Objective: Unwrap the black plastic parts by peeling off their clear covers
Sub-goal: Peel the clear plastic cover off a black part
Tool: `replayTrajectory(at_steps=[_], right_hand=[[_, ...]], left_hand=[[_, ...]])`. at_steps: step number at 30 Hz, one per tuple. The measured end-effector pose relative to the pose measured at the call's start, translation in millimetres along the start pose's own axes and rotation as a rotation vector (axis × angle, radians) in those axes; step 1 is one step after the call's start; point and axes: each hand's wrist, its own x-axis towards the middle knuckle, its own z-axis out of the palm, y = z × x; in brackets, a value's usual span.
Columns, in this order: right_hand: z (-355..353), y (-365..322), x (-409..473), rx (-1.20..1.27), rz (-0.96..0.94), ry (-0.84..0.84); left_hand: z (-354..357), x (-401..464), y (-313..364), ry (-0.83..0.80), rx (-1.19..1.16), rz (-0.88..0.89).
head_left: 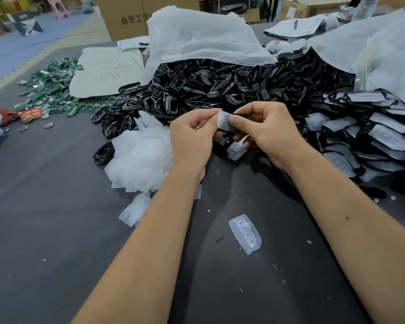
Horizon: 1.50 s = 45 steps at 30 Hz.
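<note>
Both hands meet above the dark table, just in front of the heap of black plastic parts point(220, 87). My left hand point(192, 139) and my right hand point(264, 134) pinch one small black part with a clear cover point(223, 121) between thumbs and fingers. The cover's translucent flap stands up between the two thumbs. Lower fingers of my right hand also hold a second clear-covered piece point(237, 149). A stack of still-covered parts point(369, 136) lies to the right. Peeled clear covers form a white pile point(140, 157) to the left.
A single loose clear cover point(244, 233) lies on the dark table point(56, 230) between my forearms, another point(135, 209) by my left forearm. Green circuit boards point(49, 90) spread at the far left. White bags point(201, 36) drape over the black heap. Cardboard boxes stand behind.
</note>
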Motion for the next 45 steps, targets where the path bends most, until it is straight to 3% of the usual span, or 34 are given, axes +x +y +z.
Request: replayTrajectory(at_steps=[10,16,22,28,41,45], right_hand=[[-0.6,-1.1,-0.7,0.028,0.014,-0.017],[10.8,-2.1,0.0,0.196,-0.013,0.253],[22.4,1.2,-6.3,-0.184,-0.207,0.36],[27.6,1.6,-7.3,-0.311,-0.221,0.468],[10.1,-0.6,-5.5,-0.547,-0.362,0.25],[6.9,-2.1,-6.4,-0.597,-0.408,0.231]], left_hand=[[-1.8,-0.3,-0.1,-0.04,0.044,0.025],[2.3,-1.4,2.0,0.131,0.007,0.009],[10.3,-5.1,-2.1,0.2,0.044,0.041],[15.4,-7.4,-6.4,0.164,0.088,0.093],[-4.3,-2.2,-2.7,-0.049,0.028,0.046],[-2.8,-1.5,-5.0,-0.043,0.067,0.028]])
